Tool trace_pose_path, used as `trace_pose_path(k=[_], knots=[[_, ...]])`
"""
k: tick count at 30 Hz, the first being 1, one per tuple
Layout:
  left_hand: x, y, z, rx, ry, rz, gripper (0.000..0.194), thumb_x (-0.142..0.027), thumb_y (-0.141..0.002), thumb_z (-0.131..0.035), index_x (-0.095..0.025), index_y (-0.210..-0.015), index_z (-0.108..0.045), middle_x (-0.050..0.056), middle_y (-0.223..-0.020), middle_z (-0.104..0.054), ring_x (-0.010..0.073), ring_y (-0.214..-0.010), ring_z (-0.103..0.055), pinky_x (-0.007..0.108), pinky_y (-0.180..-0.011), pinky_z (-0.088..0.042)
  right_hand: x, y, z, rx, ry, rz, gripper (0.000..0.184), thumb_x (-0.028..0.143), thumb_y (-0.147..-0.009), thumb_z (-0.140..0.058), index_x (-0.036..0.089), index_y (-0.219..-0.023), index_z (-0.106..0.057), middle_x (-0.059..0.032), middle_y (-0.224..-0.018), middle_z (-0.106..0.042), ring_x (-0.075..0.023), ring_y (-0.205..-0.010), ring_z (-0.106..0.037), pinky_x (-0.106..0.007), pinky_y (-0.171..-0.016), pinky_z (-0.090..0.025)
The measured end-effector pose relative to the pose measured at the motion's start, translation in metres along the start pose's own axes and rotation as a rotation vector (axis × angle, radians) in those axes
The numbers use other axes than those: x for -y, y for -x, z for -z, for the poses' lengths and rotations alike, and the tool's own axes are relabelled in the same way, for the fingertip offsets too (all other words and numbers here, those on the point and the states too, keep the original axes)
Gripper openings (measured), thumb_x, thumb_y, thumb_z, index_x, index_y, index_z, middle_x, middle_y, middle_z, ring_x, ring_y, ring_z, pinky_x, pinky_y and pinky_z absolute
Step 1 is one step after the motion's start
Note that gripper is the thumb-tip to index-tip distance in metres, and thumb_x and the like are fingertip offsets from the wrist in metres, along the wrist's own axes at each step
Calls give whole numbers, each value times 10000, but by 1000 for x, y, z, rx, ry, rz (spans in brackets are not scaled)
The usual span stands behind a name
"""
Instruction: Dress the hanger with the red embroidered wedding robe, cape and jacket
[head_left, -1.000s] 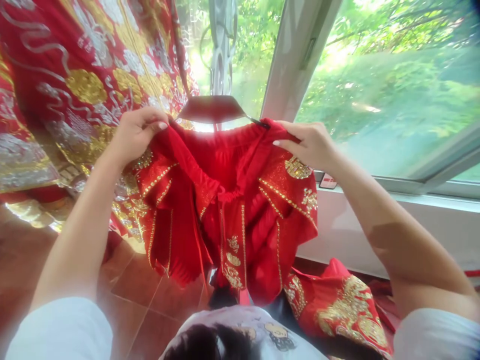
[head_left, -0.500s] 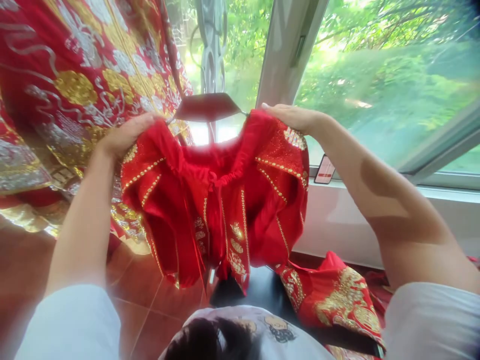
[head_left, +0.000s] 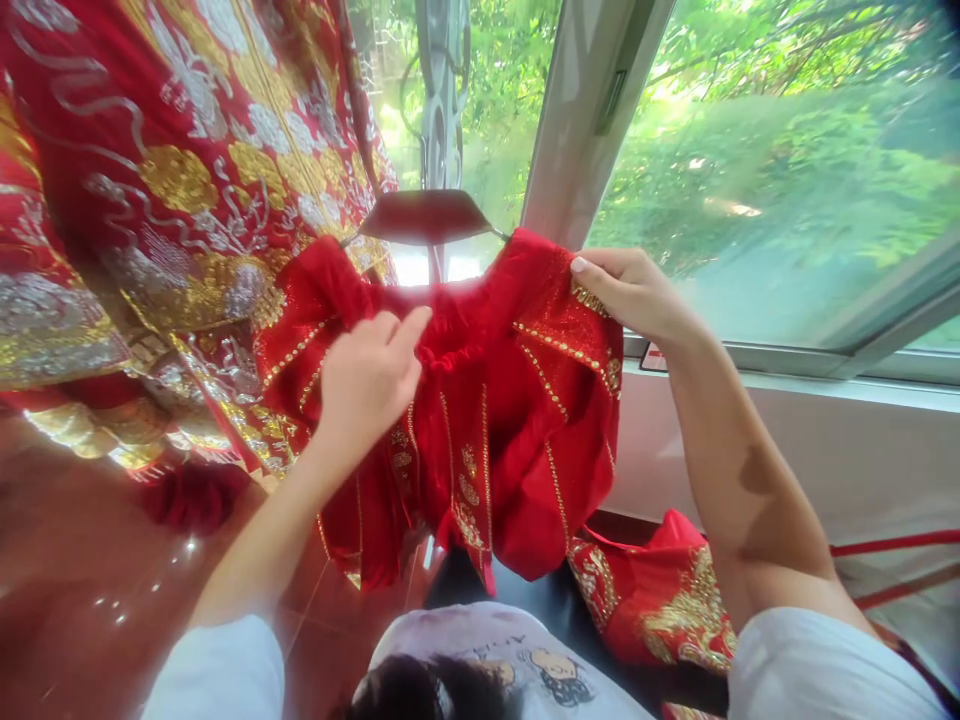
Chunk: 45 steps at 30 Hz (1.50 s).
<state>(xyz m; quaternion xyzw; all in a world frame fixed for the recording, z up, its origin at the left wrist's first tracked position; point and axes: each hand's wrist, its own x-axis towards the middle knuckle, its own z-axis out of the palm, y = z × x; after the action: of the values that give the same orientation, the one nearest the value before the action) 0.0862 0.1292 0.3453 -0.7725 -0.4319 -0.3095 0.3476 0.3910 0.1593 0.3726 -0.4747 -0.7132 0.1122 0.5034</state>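
A small red skirt [head_left: 517, 400] with gold bead trim hangs from a dark red hanger [head_left: 424, 215] in front of the window. My right hand [head_left: 634, 290] pinches the skirt's waistband at its right corner. My left hand [head_left: 371, 375] rests on the middle of the gathered waistband, fingers bent and touching the fabric near the drawstring. Whether it grips the cloth I cannot tell.
A large red robe [head_left: 165, 170] with gold and silver embroidery hangs at the left. Another red embroidered garment [head_left: 667, 600] lies low at the right. A white window frame [head_left: 592, 110] and sill [head_left: 825, 385] stand behind; red tiled floor [head_left: 90, 590] lies below.
My left hand let go of the skirt's left corner and moved right to the middle of the waistband. My right hand lowered slightly, still holding the right corner.
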Motion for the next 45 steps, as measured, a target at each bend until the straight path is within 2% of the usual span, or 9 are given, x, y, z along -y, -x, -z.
trace_pose_path(k=[4,8,13,18,22,33,35,41,45], knots=[[-12,15,-18,147,110,-19,257,-144,-895,-484,-220,-1051,-674,24,-810,-607,156,-616,-544,274,-441,-316,23,20,-10,-217,348,43,208,339,-912,-510,225,-846,-670,-32,-766,-641,-165,-682,-548,-327,-643,-393],[-21,55,-37,-38,303,-78,230,-155,-932,-462,-184,-947,-690,47,-794,-655,162,-665,-590,273,-530,-430,58,62,-55,-649,494,306,166,249,-891,-512,192,-920,-665,-95,-920,-701,-214,-876,-632,-362,-814,-464],[-62,123,-65,-110,517,103,211,-154,-943,-475,-132,-947,-685,39,-793,-667,99,-645,-609,186,-561,-474,66,103,-138,-138,200,-10,344,342,-899,-521,170,-603,-561,18,-532,-540,-90,-469,-441,-231,-497,-323],[-72,148,-77,-146,592,285,244,-175,-940,-485,-134,-971,-723,41,-730,-635,97,-609,-598,179,-561,-483,40,96,-181,-140,11,-244,288,419,-861,-556,174,-729,-626,-38,-678,-638,-133,-576,-512,-253,-587,-368],[-65,150,-75,-84,633,344,266,-207,-936,-487,-192,-1002,-744,43,-723,-632,107,-597,-586,190,-540,-478,30,95,-189,-56,-308,-228,307,399,-860,-545,178,-667,-636,-25,-580,-618,-136,-526,-534,-260,-564,-406],[-84,163,-62,-85,788,388,243,-235,-883,-545,-260,-960,-774,58,-715,-687,141,-618,-628,224,-558,-494,51,120,-186,169,-1075,-656,296,366,-591,-819,141,-766,-739,-57,-682,-716,-136,-640,-662,-254,-658,-533],[-89,163,-62,-69,1000,545,193,-262,-837,-601,-264,-900,-783,51,-706,-679,151,-638,-634,242,-583,-512,52,121,-184,109,-1131,-687,283,335,-564,-833,137,-739,-729,-39,-623,-691,-90,-533,-586,-202,-536,-466],[-79,154,-58,-49,1882,1415,388,-430,-754,-693,-157,-1027,-728,122,-1030,-708,222,-917,-681,314,-782,-551,57,128,-185,-45,-1189,-664,226,341,-622,-782,138,-700,-720,0,-546,-606,-33,-434,-361,-190,-424,-267],[-59,146,-56,153,1852,1300,503,-462,-775,-683,-213,-1210,-639,120,-1226,-636,223,-1024,-636,354,-865,-525,63,134,-186,-47,-1173,-610,210,355,-678,-743,147,-681,-713,-10,-548,-599,-51,-458,-381,-202,-445,-270]])
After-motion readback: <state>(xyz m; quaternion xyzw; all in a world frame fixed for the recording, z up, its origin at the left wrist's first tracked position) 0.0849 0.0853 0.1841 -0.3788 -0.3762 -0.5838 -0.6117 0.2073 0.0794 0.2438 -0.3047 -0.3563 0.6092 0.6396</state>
